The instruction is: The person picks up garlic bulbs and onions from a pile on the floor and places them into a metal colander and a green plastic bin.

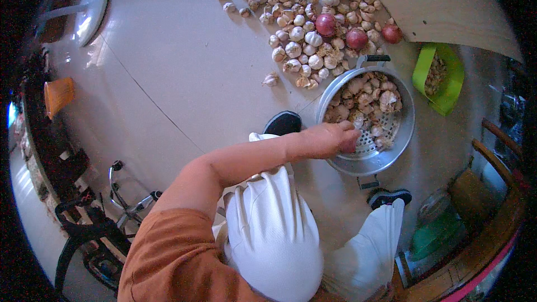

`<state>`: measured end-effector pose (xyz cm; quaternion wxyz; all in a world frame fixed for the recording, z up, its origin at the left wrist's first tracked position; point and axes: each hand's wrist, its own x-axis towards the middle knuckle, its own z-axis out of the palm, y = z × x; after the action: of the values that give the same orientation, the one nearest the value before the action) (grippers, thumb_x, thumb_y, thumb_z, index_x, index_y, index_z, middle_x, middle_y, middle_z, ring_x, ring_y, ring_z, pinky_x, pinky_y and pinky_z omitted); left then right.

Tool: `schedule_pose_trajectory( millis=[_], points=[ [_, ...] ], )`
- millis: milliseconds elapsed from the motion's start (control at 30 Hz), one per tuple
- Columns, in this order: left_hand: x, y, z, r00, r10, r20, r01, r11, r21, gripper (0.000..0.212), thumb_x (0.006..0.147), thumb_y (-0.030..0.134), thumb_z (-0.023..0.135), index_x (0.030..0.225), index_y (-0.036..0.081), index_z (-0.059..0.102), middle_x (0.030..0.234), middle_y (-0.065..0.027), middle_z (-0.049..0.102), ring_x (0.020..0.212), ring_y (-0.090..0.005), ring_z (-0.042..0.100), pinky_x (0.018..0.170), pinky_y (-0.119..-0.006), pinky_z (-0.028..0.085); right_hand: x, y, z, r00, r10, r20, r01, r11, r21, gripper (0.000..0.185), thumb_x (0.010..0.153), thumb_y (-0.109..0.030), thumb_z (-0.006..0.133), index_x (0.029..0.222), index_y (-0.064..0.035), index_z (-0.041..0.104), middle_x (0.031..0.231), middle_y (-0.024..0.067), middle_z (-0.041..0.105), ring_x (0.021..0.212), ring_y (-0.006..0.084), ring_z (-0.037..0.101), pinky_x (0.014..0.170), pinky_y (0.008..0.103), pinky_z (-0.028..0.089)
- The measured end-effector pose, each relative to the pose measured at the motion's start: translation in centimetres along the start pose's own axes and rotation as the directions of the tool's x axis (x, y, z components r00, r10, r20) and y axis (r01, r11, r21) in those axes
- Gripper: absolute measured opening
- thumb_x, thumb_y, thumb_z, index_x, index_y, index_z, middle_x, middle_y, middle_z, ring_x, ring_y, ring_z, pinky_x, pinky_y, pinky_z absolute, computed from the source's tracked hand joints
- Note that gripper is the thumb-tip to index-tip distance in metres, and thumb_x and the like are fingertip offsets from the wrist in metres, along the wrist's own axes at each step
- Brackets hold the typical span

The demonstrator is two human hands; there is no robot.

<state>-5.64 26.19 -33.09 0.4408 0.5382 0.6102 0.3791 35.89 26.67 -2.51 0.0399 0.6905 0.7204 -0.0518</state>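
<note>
My left hand (342, 137) reaches over the near left rim of a large round aluminium pot (406, 144) with a perforated bottom and black-gripped handles. Its fingers are curled down inside, beside a garlic bulb; whether they hold anything is hidden. Garlic bulbs (389, 100) and loose skins fill the far part of the pot, and holes show in the nearer part. Beyond it, many garlic bulbs (313, 38) are spread on the floor, with red onions (325, 24) among them. My right hand is out of view.
A lime-green container (452, 79) with small dry pieces stands right of the pot, beside a wooden panel (449, 4). An orange basket (59, 95) and a white pedestal base (95, 8) are left. Wooden furniture (495, 163) stands at right, a metal chair base (130, 207) lower left.
</note>
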Motion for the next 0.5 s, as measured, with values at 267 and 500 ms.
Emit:
schedule_pose_trajectory(
  millis=[267,500],
  points=[
    [-6.4,-9.9,-7.3,0.833,-0.173,-0.525,0.487,0.68,0.548,0.045,0.071,0.015,0.064,0.113,0.012,0.051,0.11,-0.0168,0.05,0.099,-0.0361,0.049,0.081,-0.044,0.044,0.6,10.9,-0.3,0.988,0.016,0.151,0.036,0.943,-0.332,0.032,0.087,-0.025,0.057,0.105,0.0013,0.06,0.103,0.017,0.061,0.091,0.027,0.056,0.079,0.0369,0.047],
    [-6.2,-9.6,-7.0,0.824,-0.263,-0.503,0.393,0.903,0.173,0.024,0.077,0.006,0.054,0.101,0.006,0.053,0.096,-0.0158,0.051,0.084,-0.0332,0.057,0.07,-0.039,0.049,-0.1,4.3,-0.1,0.997,0.046,0.06,-0.047,0.999,0.008,0.026,0.088,-0.015,0.054,0.107,0.0014,0.057,0.106,0.0152,0.058,0.097,0.0248,0.053,0.079,0.0353,0.047]
  ],
)
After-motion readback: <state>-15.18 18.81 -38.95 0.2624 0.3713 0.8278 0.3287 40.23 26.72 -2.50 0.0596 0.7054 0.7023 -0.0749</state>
